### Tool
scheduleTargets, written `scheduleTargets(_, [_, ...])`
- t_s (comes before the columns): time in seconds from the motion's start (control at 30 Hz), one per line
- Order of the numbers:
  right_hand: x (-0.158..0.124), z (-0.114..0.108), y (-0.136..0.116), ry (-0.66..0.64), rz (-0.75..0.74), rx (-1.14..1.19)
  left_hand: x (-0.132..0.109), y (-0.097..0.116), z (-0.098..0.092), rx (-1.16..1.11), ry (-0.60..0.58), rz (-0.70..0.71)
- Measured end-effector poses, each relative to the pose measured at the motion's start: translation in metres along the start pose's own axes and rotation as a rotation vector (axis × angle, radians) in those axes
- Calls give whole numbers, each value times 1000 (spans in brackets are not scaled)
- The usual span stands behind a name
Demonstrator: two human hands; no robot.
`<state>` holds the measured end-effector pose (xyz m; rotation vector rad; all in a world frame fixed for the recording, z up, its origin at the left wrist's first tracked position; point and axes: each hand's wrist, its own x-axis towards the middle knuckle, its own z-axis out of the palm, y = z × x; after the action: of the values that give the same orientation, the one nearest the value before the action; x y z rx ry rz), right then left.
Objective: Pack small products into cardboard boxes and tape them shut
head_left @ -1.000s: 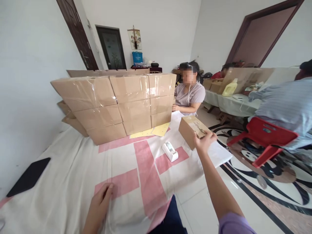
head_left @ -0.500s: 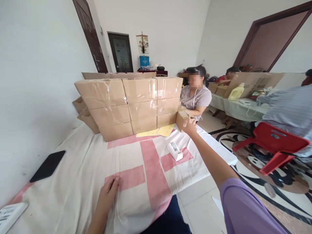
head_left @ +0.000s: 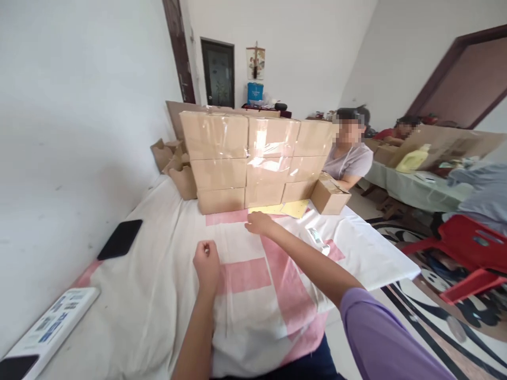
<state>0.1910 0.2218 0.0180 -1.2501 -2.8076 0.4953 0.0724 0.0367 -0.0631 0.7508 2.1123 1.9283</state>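
My left hand [head_left: 206, 264] is raised just above the cloth-covered table, its fingers curled into a loose fist with nothing visible in it. My right hand [head_left: 260, 224] hovers in front of the stacked cardboard boxes [head_left: 222, 174], fingers bent inward and no object showing in them. Close to it, yellow sheets [head_left: 296, 209] lie at the foot of the stack. The single taped cardboard box [head_left: 330, 203] stands by the stack's right end, apart from both hands. A small white device [head_left: 317, 240] lies beyond my right forearm, which partly covers it.
A black phone [head_left: 121, 239] and a white power strip or box with printed labels [head_left: 55, 327] lie along the left side. Cut cardboard pieces [head_left: 180, 171] stand left of the stack. Behind the single box sits a person [head_left: 352, 158]. A red chair [head_left: 471, 248] is at the right.
My right hand has let go of the single box and moved left toward the table's middle. My left hand has lifted and curled into a fist. The view has turned left.
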Motion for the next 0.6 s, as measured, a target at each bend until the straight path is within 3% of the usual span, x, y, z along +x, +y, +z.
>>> scheduleTargets(0.13, [39,51,-77,39,-271,172,78,-3,0,-44,226,25])
scheduleTargets(0.3, [81,108,-138,136,-365,305,192,-23,7,7,352,49])
scheduleTargets(0.43, [96,137,-148,187,-372,330,264,-35,25,96,381,97])
scheduleTargets(0.6, [104,145,-138,212,-336,432,325,-43,65,127,321,236])
